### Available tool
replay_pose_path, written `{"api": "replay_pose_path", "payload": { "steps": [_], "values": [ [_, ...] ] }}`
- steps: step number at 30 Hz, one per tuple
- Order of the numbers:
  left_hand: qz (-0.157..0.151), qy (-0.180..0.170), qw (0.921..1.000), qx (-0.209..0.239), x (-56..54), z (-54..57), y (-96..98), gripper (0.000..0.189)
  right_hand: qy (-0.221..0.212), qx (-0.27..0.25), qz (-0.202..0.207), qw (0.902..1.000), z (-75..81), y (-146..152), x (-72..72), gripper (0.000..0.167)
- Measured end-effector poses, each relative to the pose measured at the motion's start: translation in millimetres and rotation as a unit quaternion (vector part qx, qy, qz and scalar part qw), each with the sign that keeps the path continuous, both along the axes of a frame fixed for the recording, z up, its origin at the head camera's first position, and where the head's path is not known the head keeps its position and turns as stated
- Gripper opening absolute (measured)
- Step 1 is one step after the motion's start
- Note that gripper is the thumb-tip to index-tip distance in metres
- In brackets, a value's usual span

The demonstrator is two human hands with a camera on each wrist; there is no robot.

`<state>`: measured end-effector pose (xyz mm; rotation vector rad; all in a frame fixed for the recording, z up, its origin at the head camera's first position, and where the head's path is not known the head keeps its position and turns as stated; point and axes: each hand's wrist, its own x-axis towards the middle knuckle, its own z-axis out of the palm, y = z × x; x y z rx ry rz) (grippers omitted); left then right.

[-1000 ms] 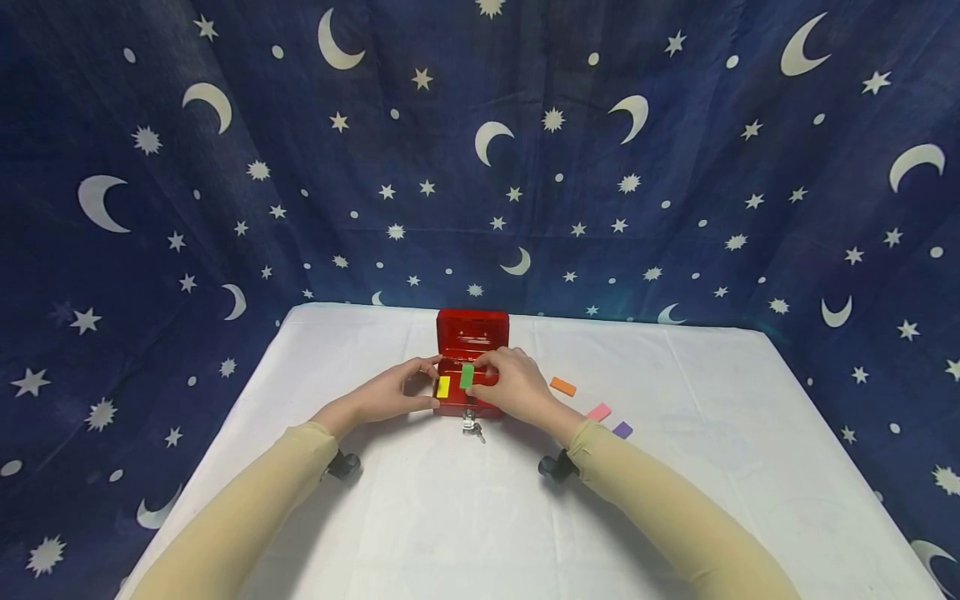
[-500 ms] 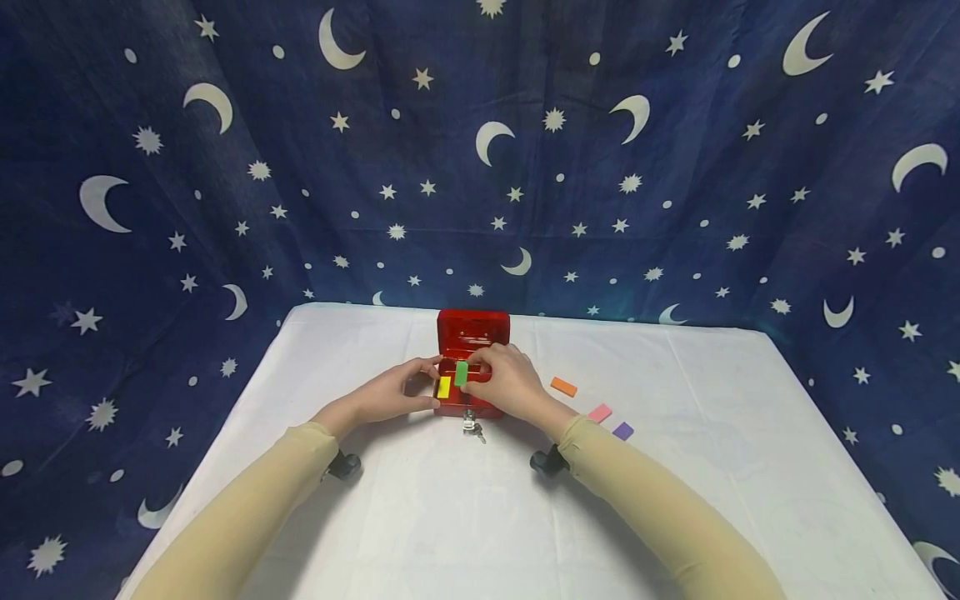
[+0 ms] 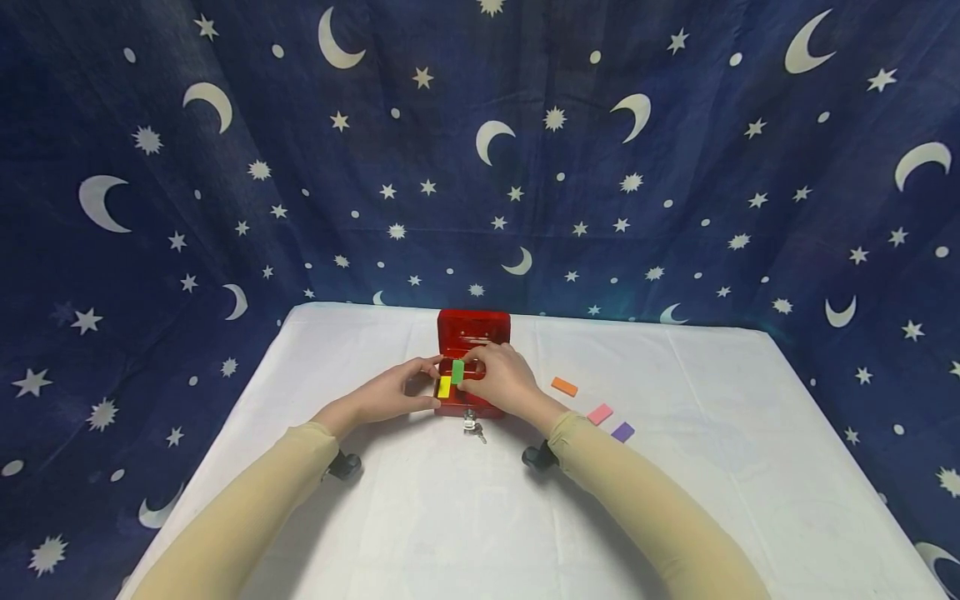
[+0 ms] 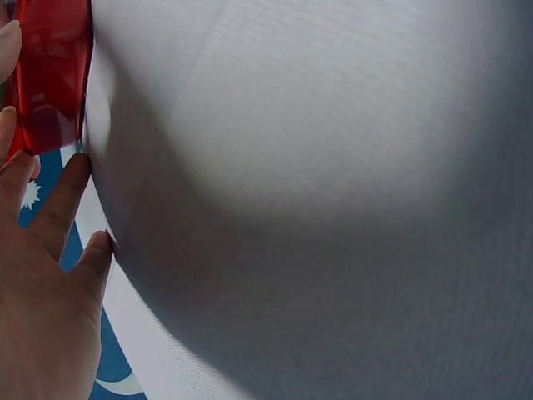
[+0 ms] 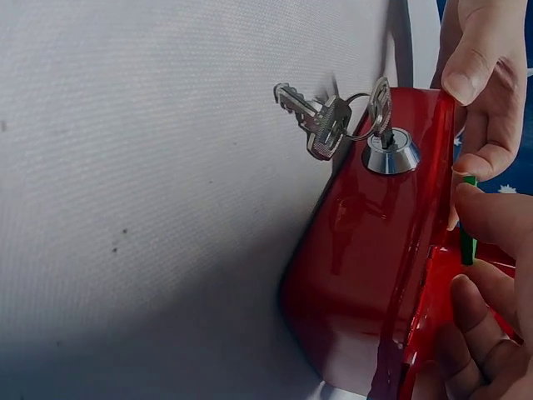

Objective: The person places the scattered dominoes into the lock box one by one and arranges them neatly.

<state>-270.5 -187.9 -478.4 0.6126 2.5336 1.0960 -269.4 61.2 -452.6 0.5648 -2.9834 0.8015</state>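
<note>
A small red metal cash box (image 3: 474, 323) stands with its lid raised at the table's middle. My left hand (image 3: 390, 390) holds the box's left end, thumb at the front corner and fingers toward the back. Between thumb and fingers, my right hand (image 3: 506, 379) pinches a thin green block (image 3: 457, 372) over the box's open inside. Beside it, at the left of the box, lies a yellow block (image 3: 444, 387). Seen in the right wrist view, the green block (image 5: 468, 242) is edge-on, close to the left hand's fingertips. The box's right interior is hidden by my right hand.
Keys (image 5: 326, 125) hang from the lock (image 5: 391, 154) on the box's front. Orange (image 3: 564, 387), pink (image 3: 600, 414) and purple blocks (image 3: 622, 432) lie on the white cloth to the right. A dark starry curtain (image 3: 480, 208) rises behind the table.
My right hand has moved left, bringing the green block up close to the yellow one. The left hand and the box have stayed in place.
</note>
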Motion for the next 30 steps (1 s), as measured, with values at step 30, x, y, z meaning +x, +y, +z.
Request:
{"api": "replay_pose_path", "payload": {
  "steps": [30],
  "values": [
    [0.007, -0.002, 1.0, -0.003, 1.4, 1.3, 0.5, 0.049, -0.007, 0.057, 0.012, 0.9983, -10.3, -9.5, -2.5, 0.044]
  ]
}}
